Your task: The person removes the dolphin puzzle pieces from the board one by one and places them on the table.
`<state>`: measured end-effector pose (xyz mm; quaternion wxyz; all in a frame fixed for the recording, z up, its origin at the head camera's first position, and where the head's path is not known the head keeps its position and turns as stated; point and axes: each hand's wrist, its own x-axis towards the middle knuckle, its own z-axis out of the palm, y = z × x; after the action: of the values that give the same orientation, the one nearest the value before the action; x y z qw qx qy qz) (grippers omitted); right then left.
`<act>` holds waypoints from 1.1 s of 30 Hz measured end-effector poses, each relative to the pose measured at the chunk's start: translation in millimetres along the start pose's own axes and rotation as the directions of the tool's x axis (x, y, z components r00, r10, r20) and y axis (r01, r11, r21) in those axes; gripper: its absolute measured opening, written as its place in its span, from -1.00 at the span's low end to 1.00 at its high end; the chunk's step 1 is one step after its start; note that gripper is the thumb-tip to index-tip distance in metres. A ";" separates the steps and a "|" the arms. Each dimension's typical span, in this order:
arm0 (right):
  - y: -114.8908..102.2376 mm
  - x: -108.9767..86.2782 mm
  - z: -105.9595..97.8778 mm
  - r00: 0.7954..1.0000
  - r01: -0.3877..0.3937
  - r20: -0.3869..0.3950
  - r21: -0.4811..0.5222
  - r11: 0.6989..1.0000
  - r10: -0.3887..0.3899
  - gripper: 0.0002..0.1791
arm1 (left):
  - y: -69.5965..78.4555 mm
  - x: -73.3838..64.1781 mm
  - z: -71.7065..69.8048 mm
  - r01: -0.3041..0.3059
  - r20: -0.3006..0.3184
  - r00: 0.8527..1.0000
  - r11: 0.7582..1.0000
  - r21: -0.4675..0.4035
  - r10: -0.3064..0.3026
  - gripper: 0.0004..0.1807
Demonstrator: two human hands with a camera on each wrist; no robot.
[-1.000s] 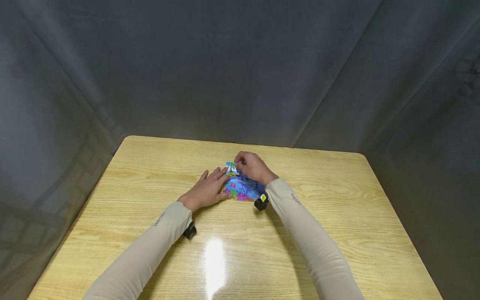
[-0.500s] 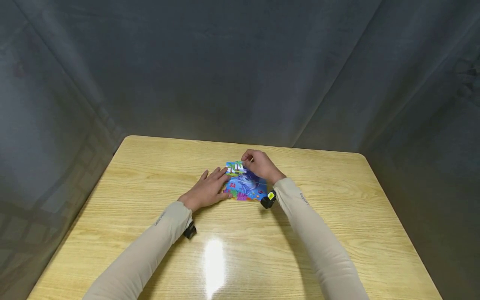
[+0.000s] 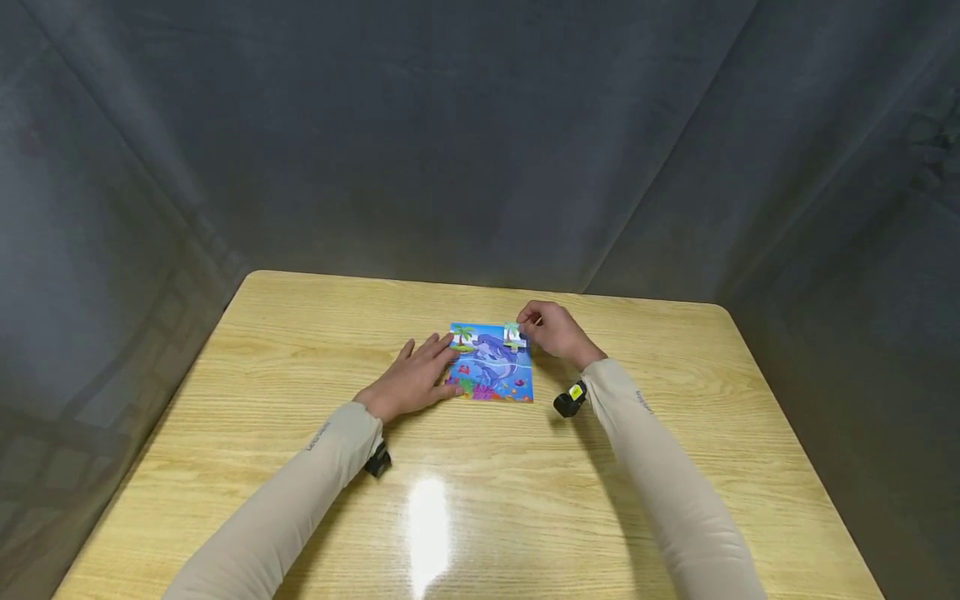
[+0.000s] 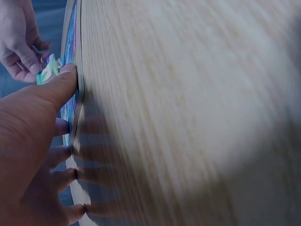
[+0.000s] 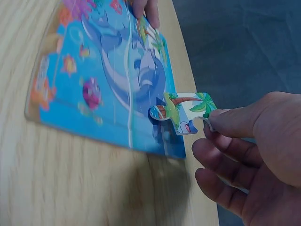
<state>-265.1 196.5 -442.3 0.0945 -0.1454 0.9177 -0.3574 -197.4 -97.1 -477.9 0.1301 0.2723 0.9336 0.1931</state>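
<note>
While the left hand (image 3: 411, 381) lies spread at the left edge of the puzzle board (image 3: 498, 390), the head view shows the right hand (image 3: 558, 331) at the upper right, holding a puzzle piece (image 3: 512, 334) that overlaps that corner. The board lies flat on the worktop (image 3: 300, 325), with a palm tree (image 3: 462, 334) pictured at its upper left. The step in hand looks like finding where the piece goes.

From the left wrist, the left hand's fingers are fairly straight with gaps between them, and the thumb tip meets the board's edge, seemingly to steady it. Whether every finger touches the board or only the worktop is unclear.

From the right wrist, the right hand's thumb and index finger form a narrow pinch on one end of the piece; the other fingers curl loosely beside it. The tab points over the board, but contact cannot be judged. Since the piece also carries a palm tree, the next move probably calls for matching it to the picture, turning it to suit, and lowering it flat.
</note>
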 end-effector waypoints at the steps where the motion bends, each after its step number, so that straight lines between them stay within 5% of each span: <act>1: 1.6 -1.0 -1.9 1.000 -0.006 0.000 0.000 1.000 0.006 -0.85 | 0.0 -0.1 -0.2 -0.001 0.000 1.000 1.000 -0.001 0.001 -0.18; 33: 39.3 -15.6 -34.0 0.996 -0.090 -0.018 -0.071 0.993 0.089 -0.88 | -1.4 0.5 2.8 0.009 0.004 1.000 1.000 -0.008 -0.009 -0.13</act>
<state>-267.7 250.7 -443.4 0.0985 -0.1046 0.9362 -0.3206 -197.5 -97.1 -481.1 0.1340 0.2681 0.9338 0.1956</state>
